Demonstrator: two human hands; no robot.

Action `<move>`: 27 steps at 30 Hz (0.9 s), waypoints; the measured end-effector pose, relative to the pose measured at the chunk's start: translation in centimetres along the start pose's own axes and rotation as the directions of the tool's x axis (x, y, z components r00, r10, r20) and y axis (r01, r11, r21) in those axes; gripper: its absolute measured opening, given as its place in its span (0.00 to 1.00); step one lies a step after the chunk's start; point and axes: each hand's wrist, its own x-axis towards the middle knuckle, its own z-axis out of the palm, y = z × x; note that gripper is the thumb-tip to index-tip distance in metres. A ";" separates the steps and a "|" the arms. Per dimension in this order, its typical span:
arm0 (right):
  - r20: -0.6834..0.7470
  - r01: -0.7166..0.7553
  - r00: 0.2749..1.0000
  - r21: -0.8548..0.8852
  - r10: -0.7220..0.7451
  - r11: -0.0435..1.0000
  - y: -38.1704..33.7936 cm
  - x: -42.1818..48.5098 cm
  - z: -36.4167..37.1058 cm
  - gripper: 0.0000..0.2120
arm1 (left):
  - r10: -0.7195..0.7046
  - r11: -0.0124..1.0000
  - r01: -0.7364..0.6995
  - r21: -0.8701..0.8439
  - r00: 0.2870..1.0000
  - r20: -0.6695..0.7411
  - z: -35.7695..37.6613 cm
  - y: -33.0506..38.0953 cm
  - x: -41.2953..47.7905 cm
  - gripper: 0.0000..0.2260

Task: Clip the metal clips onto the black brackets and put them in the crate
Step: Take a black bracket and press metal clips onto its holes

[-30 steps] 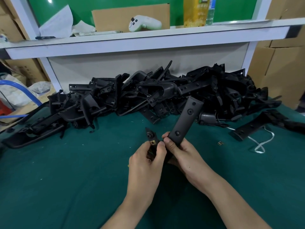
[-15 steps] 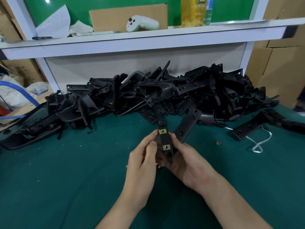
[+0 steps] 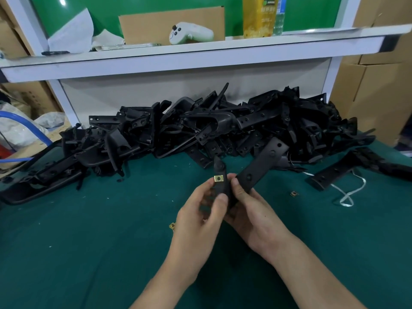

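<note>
Left hand [image 3: 198,216] – fingers curled, thumb and forefinger pinching the short arm of the black bracket [image 3: 262,162] just below the metal clip [image 3: 218,178] seated on it. Right hand [image 3: 256,217] – fingers curled under the bracket, thumb pressed on its bend. The bracket is held above the green table [image 3: 89,241], near the bracket pile [image 3: 200,130]. Two loose clips [image 3: 294,193] lie on the table.

Held bracket [image 3: 260,166] looked matt black plastic, faintly grained, same as the pile [image 3: 200,130] behind it. Clip [image 3: 218,178] on it was brass-toned metal with a dull shine. Counter [image 3: 89,253] wore dark green felt-like cloth, matt and lint-flecked; shelf [image 3: 200,56] was smooth white, boxes [image 3: 374,90] plain brown cardboard.
</note>
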 end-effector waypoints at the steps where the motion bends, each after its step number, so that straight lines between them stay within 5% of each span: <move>1: -0.004 0.051 0.999 -0.053 -0.051 0.997 -0.1 0.0 0.0 0.17 | 0.010 0.998 -0.010 0.059 1.000 -0.005 0.0 -0.1 0.0 0.12; 7: -0.010 0.204 0.977 -0.259 -0.214 0.944 -0.5 -0.4 0.3 0.16 | 0.123 0.974 -0.093 0.208 0.983 -0.136 -0.5 -0.6 0.6 0.12; 17: 0.068 0.000 0.998 -0.036 0.003 0.999 -0.7 -0.6 0.7 0.23 | 0.335 0.882 -0.257 0.394 0.932 -0.140 -1.4 -0.8 0.9 0.14; 22: 0.053 -0.065 0.997 0.105 0.060 0.992 -1.1 -0.7 0.7 0.22 | 0.510 0.730 -0.402 0.553 0.859 -0.048 -1.8 -0.8 0.9 0.11; 27: 0.110 -0.041 0.993 0.041 0.036 0.998 -1.8 -1.1 0.7 0.24 | 0.566 0.635 -0.470 0.612 0.823 0.045 -1.7 -1.6 0.9 0.09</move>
